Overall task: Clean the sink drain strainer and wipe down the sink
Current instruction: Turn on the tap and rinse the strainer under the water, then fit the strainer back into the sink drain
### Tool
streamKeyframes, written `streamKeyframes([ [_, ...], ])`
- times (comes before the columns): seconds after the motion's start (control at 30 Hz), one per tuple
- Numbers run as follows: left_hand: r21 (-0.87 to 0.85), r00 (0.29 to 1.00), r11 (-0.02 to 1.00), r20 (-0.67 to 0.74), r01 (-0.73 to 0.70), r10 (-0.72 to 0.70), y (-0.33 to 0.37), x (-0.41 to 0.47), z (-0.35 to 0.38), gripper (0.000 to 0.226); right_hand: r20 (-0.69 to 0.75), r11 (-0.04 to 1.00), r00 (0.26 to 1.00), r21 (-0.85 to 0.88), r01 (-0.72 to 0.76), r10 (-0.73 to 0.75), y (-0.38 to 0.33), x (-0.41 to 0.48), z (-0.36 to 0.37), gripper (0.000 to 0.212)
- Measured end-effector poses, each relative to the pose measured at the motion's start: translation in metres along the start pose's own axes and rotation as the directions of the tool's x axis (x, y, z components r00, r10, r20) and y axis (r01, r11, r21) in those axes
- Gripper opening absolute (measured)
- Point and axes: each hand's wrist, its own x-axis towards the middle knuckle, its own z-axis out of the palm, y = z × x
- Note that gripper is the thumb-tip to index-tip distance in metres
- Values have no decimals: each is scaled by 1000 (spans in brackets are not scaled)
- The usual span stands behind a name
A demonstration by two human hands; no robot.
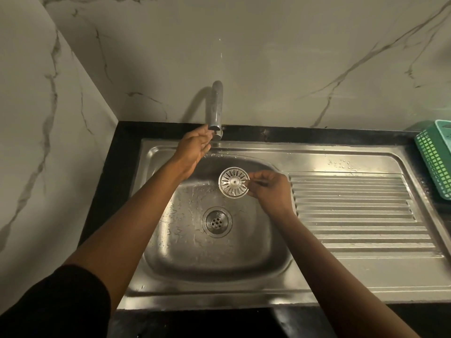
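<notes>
A round slotted metal strainer (233, 182) is held above the steel sink (219, 254), pinched at its right edge by my right hand (269, 189). Below it the drain opening (216, 222) sits uncovered in the wet basin floor. My left hand (195, 146) reaches to the base of the grey tap (216, 106) at the back rim, its fingers curled around the tap's handle, which the hand mostly hides. No water runs from the spout.
A ribbed steel draining board (353, 211) extends right of the basin. A green plastic basket (436, 159) stands at the far right on the black counter (122, 147). Marble walls close off the back and left.
</notes>
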Motion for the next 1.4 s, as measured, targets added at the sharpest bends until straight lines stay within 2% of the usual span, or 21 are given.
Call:
streamKeyframes([
  [0.1, 64, 998, 998, 55, -15, 11, -15, -16, -8, 47, -5, 997, 999, -61, 46, -46, -1, 1, -1, 30],
  [0.33, 167, 996, 984, 52, 69, -79, -66, -62, -26, 30, 16, 998, 998, -8, 64, -64, -2, 5, 4, 30],
  [0.47, 170, 993, 982, -93, 86, -71, -85, -74, -39, 25, 122, 982, 990, 169, -86, 66, 9, 7, 11, 24],
  [0.53, 153, 984, 982, -159, 107, -82, -91, -76, -43, 24, 131, 964, 980, 203, -173, 148, 20, 8, 19, 23],
  [0.67, 135, 970, 976, -200, 170, -141, -102, -79, -47, 18, 89, 953, 960, 128, -275, 265, 48, 7, 36, 19],
  [0.87, 203, 969, 950, -127, 237, -214, -130, -86, -43, 21, 31, 925, 927, 63, -374, 373, 78, 9, 60, 12],
  [1.17, 231, 923, 934, -337, 271, -185, -176, -68, -38, 5, 50, 903, 902, 6, -429, 428, 119, 18, 88, 13],
  [1.4, 356, 905, 870, -375, 341, -201, -213, -49, -36, 5, 2, 871, 886, -185, -456, 464, 160, 29, 97, 13],
])
